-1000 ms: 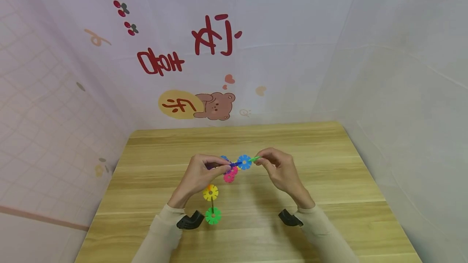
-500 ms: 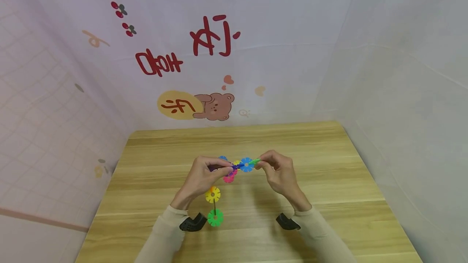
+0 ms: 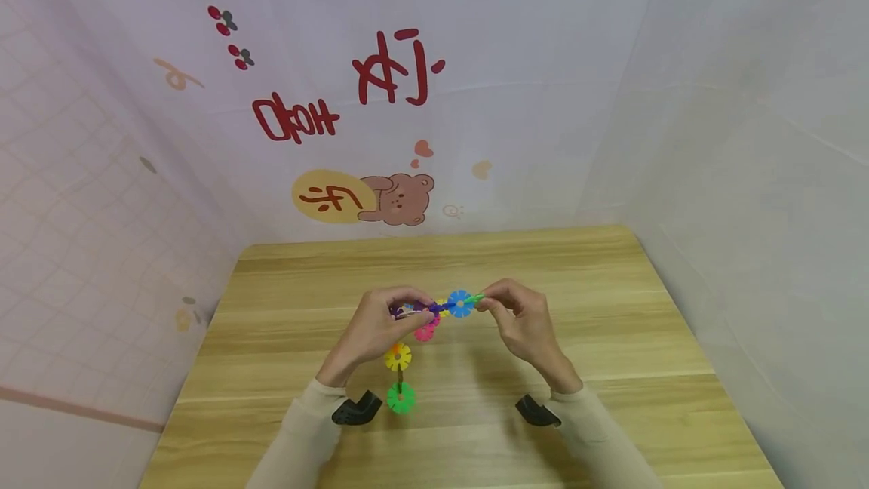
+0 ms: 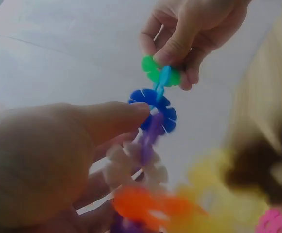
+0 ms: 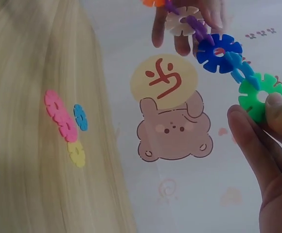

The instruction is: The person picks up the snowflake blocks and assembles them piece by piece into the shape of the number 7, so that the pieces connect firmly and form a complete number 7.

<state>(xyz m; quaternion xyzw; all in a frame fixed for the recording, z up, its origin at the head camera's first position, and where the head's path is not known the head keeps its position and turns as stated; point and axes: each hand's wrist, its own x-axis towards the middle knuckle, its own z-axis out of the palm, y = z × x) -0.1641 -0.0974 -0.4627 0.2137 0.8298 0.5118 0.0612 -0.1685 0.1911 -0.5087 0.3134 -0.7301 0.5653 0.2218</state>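
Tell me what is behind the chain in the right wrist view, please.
Part of the left hand and the printed wall. What the chain covers cannot be seen.

In front of me, a pale, creased back wall [image 3: 536, 127] carries red characters [image 3: 385, 75], cherries [image 3: 223, 21] and a brown bear [image 3: 405, 200] against a yellow oval [image 3: 326, 196]. A faint grid [image 3: 57, 100] covers the left wall [image 3: 88, 270]; the right wall [image 3: 760, 157] is greyish-white. My worktop [image 3: 611, 353] has light wood grain.
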